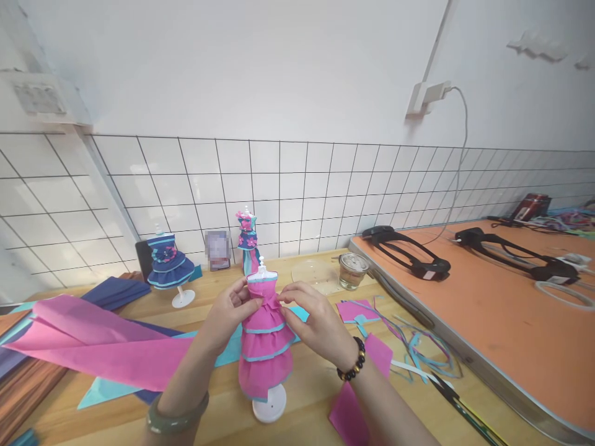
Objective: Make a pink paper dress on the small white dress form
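A small white doll mannequin stand stands upright in front of me, wearing a pink tiered dress edged in light blue. At its waist is a pink bow. My left hand curls round the left of the bodice, its thumb pressed to the waist by the bow. From the right, my right hand has thumb and fingers bent at the bow's right side, apparently pinching it. The exact contact of its fingertips is hard to make out.
Pink fabric and blue pieces lie at left, near a mannequin in a navy dress. Another dressed mannequin stands behind. A glass jar, ribbon scraps and scissors are at right, beside an orange board with black headsets.
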A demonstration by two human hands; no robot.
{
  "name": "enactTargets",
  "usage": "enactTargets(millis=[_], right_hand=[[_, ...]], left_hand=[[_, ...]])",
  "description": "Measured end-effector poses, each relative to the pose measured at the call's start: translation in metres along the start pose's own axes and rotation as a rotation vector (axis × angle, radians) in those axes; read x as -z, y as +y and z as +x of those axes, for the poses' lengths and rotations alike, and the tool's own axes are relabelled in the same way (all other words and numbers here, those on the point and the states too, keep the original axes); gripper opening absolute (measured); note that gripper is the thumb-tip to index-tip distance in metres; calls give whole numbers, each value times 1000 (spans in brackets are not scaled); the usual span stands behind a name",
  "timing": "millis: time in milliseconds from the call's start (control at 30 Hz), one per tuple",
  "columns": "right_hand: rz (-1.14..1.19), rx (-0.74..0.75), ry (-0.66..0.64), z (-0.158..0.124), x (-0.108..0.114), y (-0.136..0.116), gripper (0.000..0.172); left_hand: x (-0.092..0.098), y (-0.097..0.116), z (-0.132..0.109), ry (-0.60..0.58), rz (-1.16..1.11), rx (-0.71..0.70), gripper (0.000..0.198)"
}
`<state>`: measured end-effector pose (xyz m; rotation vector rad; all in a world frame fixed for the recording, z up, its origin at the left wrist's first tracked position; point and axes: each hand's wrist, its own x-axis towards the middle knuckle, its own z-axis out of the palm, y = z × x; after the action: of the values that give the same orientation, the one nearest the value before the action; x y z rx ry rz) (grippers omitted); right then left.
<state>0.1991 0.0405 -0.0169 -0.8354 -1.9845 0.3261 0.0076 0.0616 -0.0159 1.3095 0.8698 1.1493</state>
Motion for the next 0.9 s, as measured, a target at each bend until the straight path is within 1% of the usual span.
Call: enactTargets(millis=[100, 200, 300, 367, 467, 567, 667, 800, 900], right_hand=[[-2, -3, 11, 1, 0, 0, 13], [6, -2, -12, 0, 0, 1, 12], [33, -2, -32, 0, 1, 3, 18], [55, -21, -9, -1, 1, 4, 23], [86, -60, 22, -1, 1, 3, 21], [132, -82, -2, 0, 1, -2, 15], [176, -102, -7, 1, 1, -9, 11], [223, -155, -48, 2, 3, -14, 10], [237, -156, -75, 1, 3, -15, 12]], left_hand=[[-1, 1, 0, -11, -11, 15, 41], [0, 2, -1, -30, -25, 11, 36], [3, -1, 0, -54, -86, 0, 30], [7, -3, 0, -59, -154, -3, 29], [13, -6, 0, -37, -229, 9, 34], [17, -7, -1, -54, -250, 30, 42], [20, -6, -3, -112, -231, 24, 41], [21, -4, -5, -213, -98, -30, 38], [20, -2, -5, -226, -24, -56, 37]])
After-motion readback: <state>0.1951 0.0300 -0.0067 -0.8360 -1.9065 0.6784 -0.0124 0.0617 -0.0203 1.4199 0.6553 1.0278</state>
